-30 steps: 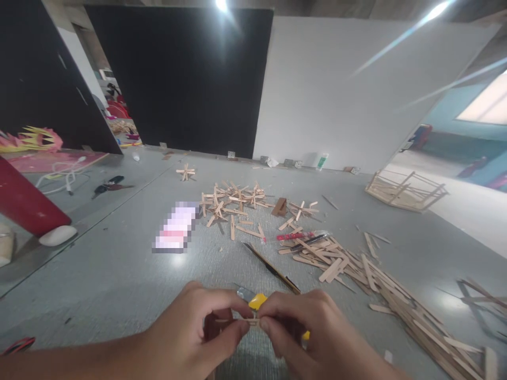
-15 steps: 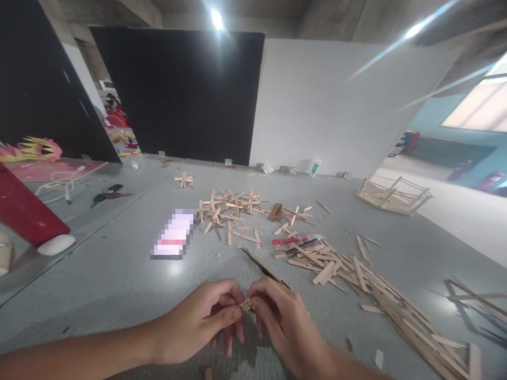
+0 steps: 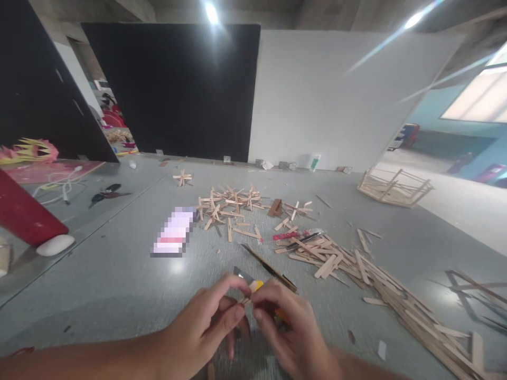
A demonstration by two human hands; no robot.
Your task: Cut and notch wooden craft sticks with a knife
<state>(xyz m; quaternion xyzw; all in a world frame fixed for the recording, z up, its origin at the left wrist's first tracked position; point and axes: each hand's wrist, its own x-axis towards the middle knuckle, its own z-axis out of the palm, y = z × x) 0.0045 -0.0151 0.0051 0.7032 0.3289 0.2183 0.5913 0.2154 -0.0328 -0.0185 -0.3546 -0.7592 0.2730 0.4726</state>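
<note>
Close to the table's near edge, my left hand pinches small wooden pieces between thumb and index finger. My right hand is closed at the right side of these pieces, around a yellow item mostly hidden by the fingers. A yellow tip and a grey blade-like piece show just above the fingertips. Beyond my right hand lies a long black and yellow tool. Star-shaped clusters of sticks rest farther back.
Loose sticks spread along the right side. A phone-shaped blurred object lies left of centre. At the left are a red cylinder, a white mouse and keys. A stick frame stands back right.
The yellow tip and grey blade-like piece now show above my fingers. More of the black and yellow tool is uncovered. The view has shifted slightly.
</note>
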